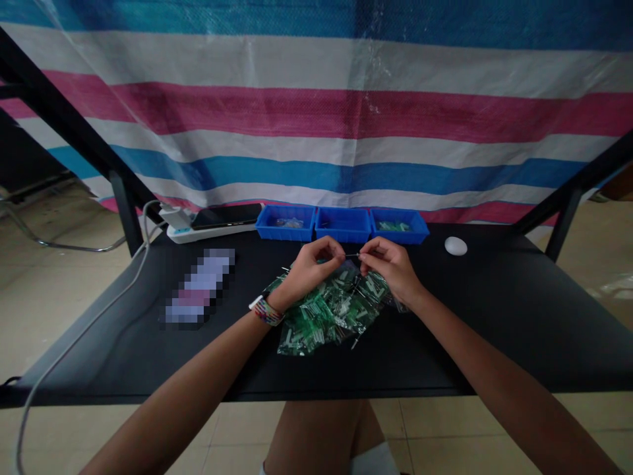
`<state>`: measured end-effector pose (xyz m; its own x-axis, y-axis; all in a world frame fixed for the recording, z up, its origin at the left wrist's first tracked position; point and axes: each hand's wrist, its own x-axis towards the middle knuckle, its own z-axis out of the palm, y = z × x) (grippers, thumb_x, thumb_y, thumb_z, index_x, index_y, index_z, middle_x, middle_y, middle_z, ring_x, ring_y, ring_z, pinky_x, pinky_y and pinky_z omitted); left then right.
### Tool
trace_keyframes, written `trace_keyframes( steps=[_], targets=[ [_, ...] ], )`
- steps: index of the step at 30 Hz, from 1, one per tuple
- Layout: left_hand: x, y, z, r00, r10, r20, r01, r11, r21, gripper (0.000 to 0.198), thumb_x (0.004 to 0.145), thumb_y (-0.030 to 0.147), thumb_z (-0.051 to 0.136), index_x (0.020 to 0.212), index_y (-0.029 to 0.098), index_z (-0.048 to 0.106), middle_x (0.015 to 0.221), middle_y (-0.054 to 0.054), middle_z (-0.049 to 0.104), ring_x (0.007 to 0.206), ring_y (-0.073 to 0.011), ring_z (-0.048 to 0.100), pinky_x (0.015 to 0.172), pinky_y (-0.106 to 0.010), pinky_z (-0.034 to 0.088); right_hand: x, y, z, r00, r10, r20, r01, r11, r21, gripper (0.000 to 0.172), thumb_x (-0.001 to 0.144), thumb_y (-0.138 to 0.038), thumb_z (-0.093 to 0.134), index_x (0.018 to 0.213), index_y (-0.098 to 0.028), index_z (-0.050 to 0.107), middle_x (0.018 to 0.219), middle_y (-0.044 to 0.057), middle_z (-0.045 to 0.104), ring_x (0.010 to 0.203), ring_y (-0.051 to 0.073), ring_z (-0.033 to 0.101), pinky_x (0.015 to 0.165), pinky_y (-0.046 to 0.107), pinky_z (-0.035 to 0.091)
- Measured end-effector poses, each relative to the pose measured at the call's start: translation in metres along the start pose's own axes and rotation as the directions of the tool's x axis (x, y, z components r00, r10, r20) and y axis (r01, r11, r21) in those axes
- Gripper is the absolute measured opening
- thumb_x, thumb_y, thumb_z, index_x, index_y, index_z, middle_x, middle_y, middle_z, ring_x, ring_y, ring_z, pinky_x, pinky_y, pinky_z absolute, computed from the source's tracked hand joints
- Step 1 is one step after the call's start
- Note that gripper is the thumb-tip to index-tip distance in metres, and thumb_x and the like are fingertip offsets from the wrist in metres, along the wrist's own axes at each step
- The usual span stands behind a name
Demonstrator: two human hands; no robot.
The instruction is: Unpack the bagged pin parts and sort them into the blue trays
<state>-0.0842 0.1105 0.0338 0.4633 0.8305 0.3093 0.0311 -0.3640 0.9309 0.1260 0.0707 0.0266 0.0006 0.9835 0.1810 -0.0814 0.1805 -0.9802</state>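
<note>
Both hands meet above a heap of small clear bags (316, 316) with green and white pieces in them. A thin dark rod-like piece (351, 255) spans the gap between my fingertips; its exact kind is too small to make out. My left hand (316, 260) pinches its left end between thumb and forefinger. At the other end, the thumb and fingers of my right hand (388, 264) are closed on it, where a small pale tip shows. Just behind the hands stand a left blue bin (285, 233), a middle blue bin (342, 236) and a right blue bin (399, 237).
Small clear pieces lie in the left bin, green and white ones in the right. A white power strip (217, 231) with a dark phone (227, 216) on it is at the back left. A blurred-out flat object (200, 287) lies left; a white oval object (455, 246) sits right.
</note>
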Motion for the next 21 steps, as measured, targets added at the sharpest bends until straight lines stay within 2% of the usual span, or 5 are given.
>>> trace_keyframes(
  steps=[3,7,14,21],
  targets=[
    [-0.0015,-0.0003,0.0000,1.000,-0.014,0.018,0.014,1.000,0.002,0.020,0.094,0.036,0.072,0.089,0.017,0.070,0.086,-0.003,0.069,0.081,-0.0160,0.064,0.077,-0.028,0.049,-0.0005,-0.0019,0.0001,0.999,-0.042,-0.016,0.042,0.999,-0.017,0.025,0.078,-0.038,0.088,0.084,-0.022,0.070,0.065,-0.002,0.068,0.057,0.015,0.065,0.061,0.031,0.055],
    [-0.0022,0.0003,0.0000,0.999,-0.020,0.037,0.020,1.000,-0.002,0.026,0.096,0.042,0.070,0.088,0.016,0.070,0.086,-0.003,0.070,0.081,-0.0164,0.064,0.076,-0.028,0.048,-0.0018,-0.0031,0.0017,0.999,-0.037,-0.004,0.037,0.998,-0.042,0.025,0.079,-0.039,0.087,0.084,-0.022,0.070,0.067,-0.002,0.068,0.059,0.016,0.065,0.062,0.032,0.056],
    [-0.0010,-0.0031,-0.0011,1.000,0.020,-0.014,-0.020,1.000,0.021,0.019,0.093,0.034,0.073,0.088,0.016,0.070,0.087,-0.004,0.071,0.082,-0.0161,0.066,0.078,-0.028,0.050,-0.0018,-0.0012,0.0017,1.000,-0.026,0.017,0.026,1.000,-0.006,0.030,0.080,-0.044,0.087,0.089,-0.021,0.070,0.075,-0.001,0.070,0.058,0.014,0.065,0.059,0.030,0.055],
    [-0.0007,-0.0038,0.0004,1.000,0.010,-0.017,-0.009,0.999,0.037,0.016,0.092,0.031,0.075,0.089,0.016,0.071,0.088,-0.005,0.073,0.083,-0.0164,0.067,0.079,-0.029,0.050,-0.0010,0.0025,0.0011,1.000,0.013,0.008,-0.014,0.997,0.075,0.025,0.080,-0.038,0.086,0.084,-0.021,0.068,0.075,-0.001,0.070,0.056,0.014,0.065,0.058,0.028,0.055]
  ],
)
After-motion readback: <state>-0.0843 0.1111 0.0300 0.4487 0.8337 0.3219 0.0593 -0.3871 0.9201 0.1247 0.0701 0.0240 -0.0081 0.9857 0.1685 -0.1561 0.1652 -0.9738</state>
